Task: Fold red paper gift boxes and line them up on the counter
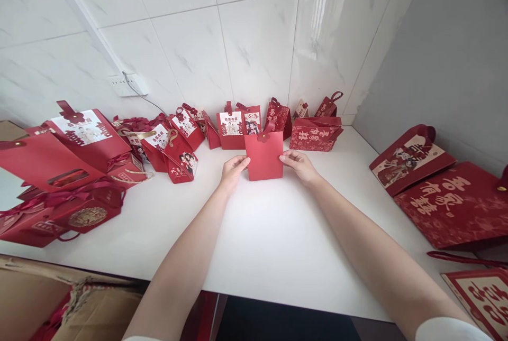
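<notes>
A small plain red gift box [264,155] with a flower-shaped clasp on its flap stands upright on the white table [273,235], in front of the back row of boxes. My left hand [233,168] pinches its left edge. My right hand [299,165] pinches its right edge. Both arms reach far forward over the table.
Several red wedding gift boxes [232,128] line the tiled wall behind. Larger red boxes [75,156] pile at the left, and flat red bags [456,203] lie at the right. A wall socket [129,85] with a cable sits above. A cardboard carton [71,304] stands below the table's left edge.
</notes>
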Motion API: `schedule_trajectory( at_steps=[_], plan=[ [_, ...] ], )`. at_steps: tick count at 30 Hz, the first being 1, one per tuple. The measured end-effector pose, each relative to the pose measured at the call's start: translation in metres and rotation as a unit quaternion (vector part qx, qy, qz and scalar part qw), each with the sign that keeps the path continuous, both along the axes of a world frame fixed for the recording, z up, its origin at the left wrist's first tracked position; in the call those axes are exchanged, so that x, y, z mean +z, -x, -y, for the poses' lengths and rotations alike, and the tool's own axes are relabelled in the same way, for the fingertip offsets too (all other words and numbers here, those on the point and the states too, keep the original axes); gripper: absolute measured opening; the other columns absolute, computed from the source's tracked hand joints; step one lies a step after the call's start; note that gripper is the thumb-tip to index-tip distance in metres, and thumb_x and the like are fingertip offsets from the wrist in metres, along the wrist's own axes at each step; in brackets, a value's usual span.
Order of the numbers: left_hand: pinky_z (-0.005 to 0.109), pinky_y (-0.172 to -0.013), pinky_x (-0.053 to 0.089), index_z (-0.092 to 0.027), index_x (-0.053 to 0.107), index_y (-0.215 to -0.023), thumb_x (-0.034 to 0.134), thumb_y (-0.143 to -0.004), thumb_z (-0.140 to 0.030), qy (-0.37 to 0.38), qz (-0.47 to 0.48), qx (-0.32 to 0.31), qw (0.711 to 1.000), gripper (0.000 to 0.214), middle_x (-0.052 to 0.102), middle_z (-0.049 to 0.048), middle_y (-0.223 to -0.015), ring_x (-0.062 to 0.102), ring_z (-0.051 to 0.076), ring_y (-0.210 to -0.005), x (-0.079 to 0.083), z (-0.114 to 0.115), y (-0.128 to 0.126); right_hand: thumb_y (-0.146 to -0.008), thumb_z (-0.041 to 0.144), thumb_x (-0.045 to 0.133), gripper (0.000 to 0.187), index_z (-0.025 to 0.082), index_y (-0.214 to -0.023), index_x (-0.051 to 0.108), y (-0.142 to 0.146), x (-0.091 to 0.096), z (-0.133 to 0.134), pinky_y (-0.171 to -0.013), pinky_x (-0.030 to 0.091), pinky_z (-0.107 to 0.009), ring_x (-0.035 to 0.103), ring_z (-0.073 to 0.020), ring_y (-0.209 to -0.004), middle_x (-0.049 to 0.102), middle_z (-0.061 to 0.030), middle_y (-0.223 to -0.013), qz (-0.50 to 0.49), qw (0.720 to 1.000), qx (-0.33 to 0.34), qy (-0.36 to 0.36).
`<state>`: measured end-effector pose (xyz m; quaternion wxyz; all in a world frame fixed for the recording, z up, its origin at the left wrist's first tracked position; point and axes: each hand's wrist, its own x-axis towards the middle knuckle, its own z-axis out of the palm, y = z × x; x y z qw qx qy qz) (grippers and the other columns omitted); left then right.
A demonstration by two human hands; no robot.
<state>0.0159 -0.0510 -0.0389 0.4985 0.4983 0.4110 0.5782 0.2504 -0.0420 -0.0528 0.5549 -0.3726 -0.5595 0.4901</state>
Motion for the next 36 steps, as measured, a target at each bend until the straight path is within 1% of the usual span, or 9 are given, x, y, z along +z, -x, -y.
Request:
schedule_trajectory(
  at_steps=[2, 4, 5, 7, 9, 12, 18, 28, 36],
  plan=[
    [0.033, -0.085, 0.048, -0.016, 0.073, -0.086, 0.080, -0.065, -0.041, -0.013, -0.034, 0.030, 0.999, 0.033, 0.072, 0.0057, -0.088, 0.064, 0.016, -0.080, 0.001, 0.000, -0.001, -0.080, 0.049, 0.063, 0.032, 0.022, -0.097, 0.058, 0.006, 0.009, 0.006, -0.089, 0.047, -0.040, 0.060, -0.0207, -0.093, 0.063, -0.0059, -0.100, 0.067, 0.980, -0.162, -0.092],
    [0.034, -0.085, 0.049, -0.016, 0.073, -0.085, 0.080, -0.065, -0.041, -0.032, -0.064, 0.063, 0.995, 0.033, 0.072, 0.0057, -0.087, 0.063, 0.016, -0.079, 0.003, 0.001, -0.002, -0.085, 0.042, 0.057, 0.033, 0.022, -0.110, 0.053, 0.013, 0.021, 0.015, -0.096, 0.043, -0.044, 0.055, -0.0244, -0.110, 0.057, -0.0110, -0.118, 0.145, 0.919, -0.309, -0.200],
    [0.034, -0.085, 0.049, -0.016, 0.073, -0.085, 0.080, -0.066, -0.041, -0.041, -0.074, 0.076, 0.994, 0.032, 0.072, 0.0058, -0.086, 0.063, 0.016, -0.080, 0.003, 0.002, -0.003, -0.087, 0.038, 0.055, 0.030, 0.022, -0.113, 0.053, 0.017, 0.027, 0.021, -0.101, 0.039, -0.046, 0.050, -0.0259, -0.119, 0.053, -0.0122, -0.125, 0.195, 0.886, -0.336, -0.252],
    [0.034, -0.084, 0.050, -0.016, 0.073, -0.084, 0.079, -0.066, -0.041, -0.053, -0.087, 0.084, 0.991, 0.031, 0.072, 0.0061, -0.086, 0.064, 0.017, -0.080, 0.005, 0.004, -0.006, -0.089, 0.029, 0.049, 0.026, 0.025, -0.115, 0.054, 0.026, 0.038, 0.033, -0.109, 0.030, -0.050, 0.042, -0.0270, -0.129, 0.048, -0.0104, -0.134, 0.296, 0.833, -0.338, -0.322],
    [0.034, -0.081, 0.050, -0.016, 0.073, -0.082, 0.079, -0.066, -0.040, -0.057, -0.096, 0.067, 0.992, 0.030, 0.072, 0.0061, -0.082, 0.064, 0.017, -0.078, 0.006, 0.007, -0.009, -0.090, 0.024, 0.044, 0.032, 0.029, -0.119, 0.054, 0.034, 0.047, 0.041, -0.113, 0.019, -0.055, 0.038, -0.0275, -0.134, 0.046, -0.0077, -0.139, 0.363, 0.803, -0.332, -0.336],
    [0.033, -0.077, 0.050, -0.016, 0.073, -0.078, 0.080, -0.065, -0.038, -0.060, -0.107, 0.029, 0.992, 0.026, 0.071, 0.0053, -0.078, 0.063, 0.017, -0.074, 0.006, 0.012, -0.015, -0.090, 0.025, 0.042, 0.042, 0.030, -0.131, 0.046, 0.042, 0.053, 0.048, -0.114, 0.011, -0.060, 0.032, -0.0289, -0.138, 0.040, -0.0075, -0.146, 0.400, 0.795, -0.333, -0.313],
    [0.033, -0.077, 0.050, -0.017, 0.073, -0.077, 0.079, -0.066, -0.036, -0.067, -0.116, 0.011, 0.991, 0.024, 0.070, 0.0047, -0.076, 0.063, 0.017, -0.073, 0.007, 0.016, -0.020, -0.090, 0.027, 0.041, 0.045, 0.030, -0.135, 0.045, 0.041, 0.054, 0.048, -0.113, 0.013, -0.063, 0.023, -0.0309, -0.142, 0.030, -0.0081, -0.152, 0.425, 0.793, -0.324, -0.292],
    [0.034, -0.077, 0.051, -0.016, 0.073, -0.079, 0.080, -0.065, -0.038, -0.069, -0.118, 0.005, 0.991, 0.026, 0.071, 0.0051, -0.078, 0.064, 0.018, -0.074, 0.006, 0.012, -0.017, -0.092, 0.030, 0.041, 0.045, 0.029, -0.137, 0.045, 0.039, 0.058, 0.048, -0.114, 0.007, -0.062, 0.026, -0.0302, -0.141, 0.035, -0.0080, -0.151, 0.450, 0.795, -0.281, -0.293],
    [0.033, -0.078, 0.051, -0.016, 0.073, -0.079, 0.079, -0.066, -0.038, -0.070, -0.115, 0.010, 0.991, 0.026, 0.071, 0.0048, -0.079, 0.064, 0.017, -0.074, 0.006, 0.012, -0.018, -0.093, 0.029, 0.041, 0.048, 0.026, -0.141, 0.041, 0.034, 0.058, 0.045, -0.115, 0.001, -0.062, 0.029, -0.0285, -0.140, 0.039, -0.0081, -0.150, 0.507, 0.759, -0.266, -0.311]
  ],
)
